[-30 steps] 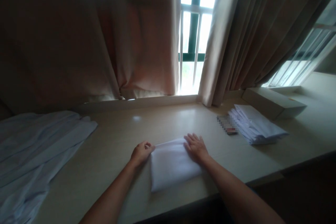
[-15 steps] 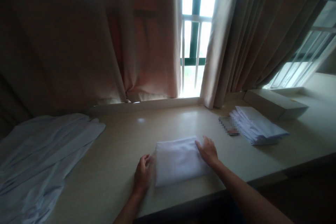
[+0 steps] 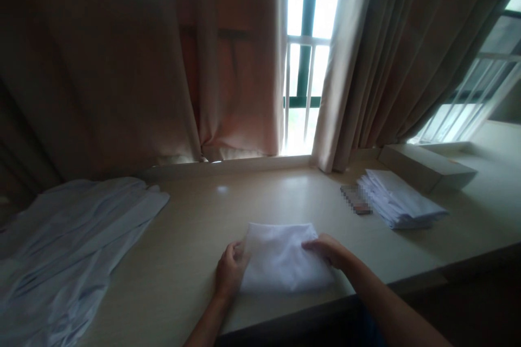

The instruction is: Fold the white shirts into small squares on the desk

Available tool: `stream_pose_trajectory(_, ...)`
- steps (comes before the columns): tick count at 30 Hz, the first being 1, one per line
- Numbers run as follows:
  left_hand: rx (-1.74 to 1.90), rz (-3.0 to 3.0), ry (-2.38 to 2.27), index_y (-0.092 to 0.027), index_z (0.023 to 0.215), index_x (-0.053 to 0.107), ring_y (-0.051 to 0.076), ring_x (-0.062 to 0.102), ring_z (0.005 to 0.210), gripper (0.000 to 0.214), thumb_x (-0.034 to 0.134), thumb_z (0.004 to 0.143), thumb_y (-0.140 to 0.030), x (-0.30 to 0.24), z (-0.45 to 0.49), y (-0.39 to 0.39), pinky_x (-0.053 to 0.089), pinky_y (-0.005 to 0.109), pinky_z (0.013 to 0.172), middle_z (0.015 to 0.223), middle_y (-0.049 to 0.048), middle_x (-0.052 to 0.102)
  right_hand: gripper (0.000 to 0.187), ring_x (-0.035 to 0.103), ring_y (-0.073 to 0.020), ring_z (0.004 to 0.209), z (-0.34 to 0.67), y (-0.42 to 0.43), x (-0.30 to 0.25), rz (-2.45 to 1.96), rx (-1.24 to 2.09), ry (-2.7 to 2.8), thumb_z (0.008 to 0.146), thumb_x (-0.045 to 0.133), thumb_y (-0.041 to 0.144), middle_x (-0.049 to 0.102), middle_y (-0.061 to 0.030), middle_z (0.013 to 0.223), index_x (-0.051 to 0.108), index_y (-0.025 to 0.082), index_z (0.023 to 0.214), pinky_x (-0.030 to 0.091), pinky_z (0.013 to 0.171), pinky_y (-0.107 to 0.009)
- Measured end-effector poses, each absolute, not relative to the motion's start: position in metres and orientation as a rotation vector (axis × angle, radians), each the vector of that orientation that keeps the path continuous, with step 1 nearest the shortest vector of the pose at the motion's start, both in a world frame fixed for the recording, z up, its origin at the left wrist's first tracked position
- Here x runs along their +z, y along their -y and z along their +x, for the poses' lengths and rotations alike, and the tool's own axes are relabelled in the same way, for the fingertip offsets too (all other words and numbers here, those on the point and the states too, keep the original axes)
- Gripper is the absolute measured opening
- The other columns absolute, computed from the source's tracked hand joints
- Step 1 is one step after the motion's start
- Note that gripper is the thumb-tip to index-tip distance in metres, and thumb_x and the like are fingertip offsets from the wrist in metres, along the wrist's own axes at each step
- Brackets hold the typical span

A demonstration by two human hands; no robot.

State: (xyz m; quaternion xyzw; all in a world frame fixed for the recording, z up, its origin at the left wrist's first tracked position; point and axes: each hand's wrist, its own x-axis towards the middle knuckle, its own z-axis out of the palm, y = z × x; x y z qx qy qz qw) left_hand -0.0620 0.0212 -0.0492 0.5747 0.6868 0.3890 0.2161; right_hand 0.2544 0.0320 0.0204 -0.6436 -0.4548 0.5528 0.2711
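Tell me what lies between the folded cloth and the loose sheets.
The left hand on the folded cloth, then bare tabletop up to the loose sheets; head view.

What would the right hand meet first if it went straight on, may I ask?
The right hand lies on the folded cloth; straight on, it would probably meet the left hand.

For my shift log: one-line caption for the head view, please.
Left hand and right hand grip the sides of a folded white cloth on a beige table.

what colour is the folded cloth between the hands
White, plain with no pattern; the folded cloth shows best in the head view.
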Motion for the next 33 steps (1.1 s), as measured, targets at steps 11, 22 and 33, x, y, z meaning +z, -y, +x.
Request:
stream_pose_trajectory(11,1.003,1.586,-1.968,-0.020,0.107,0.057,0.024,0.066,0.096,0.035,0.053,0.079,-0.042,-0.040,-0.059,-0.019,0.049,0.033,0.081,0.104,0.0099,0.070,0.040,0.066,-0.0219,0.088,0.257,0.009,0.027,-1.287,1.731,1.086,0.062,0.073,0.029,0.070,-0.0073,0.098,0.066,0.015,0.100,0.050,0.075,-0.029)
stream_pose_trajectory(22,0.975,1.691,-2.050,-0.022,0.099,0.063,0.024,0.063,0.092,0.025,0.053,0.081,-0.035,-0.030,-0.050,-0.009,0.047,0.035,0.083,0.095,0.0080,0.068,0.035,0.069,-0.0243,0.079,0.258,0.025,0.007,-1.070,2.082,0.467,0.078,0.066,0.029,0.072,-0.0144,0.091,0.063,0.006,0.104,0.053,0.080,-0.037)
stream_pose_trajectory(33,0.985,2.010,-2.089,-0.021,0.100,0.060,0.022,0.058,0.090,0.025,0.042,0.089,-0.035,-0.032,-0.046,-0.005,0.043,0.034,0.082,0.091,0.0065,0.065,0.048,0.068,-0.0279,0.094,0.255,0.027,0.023,-0.946,2.084,0.637,0.078,0.069,0.031,0.068,-0.0168,0.110,0.058,0.008,0.119,0.050,0.089,-0.041)
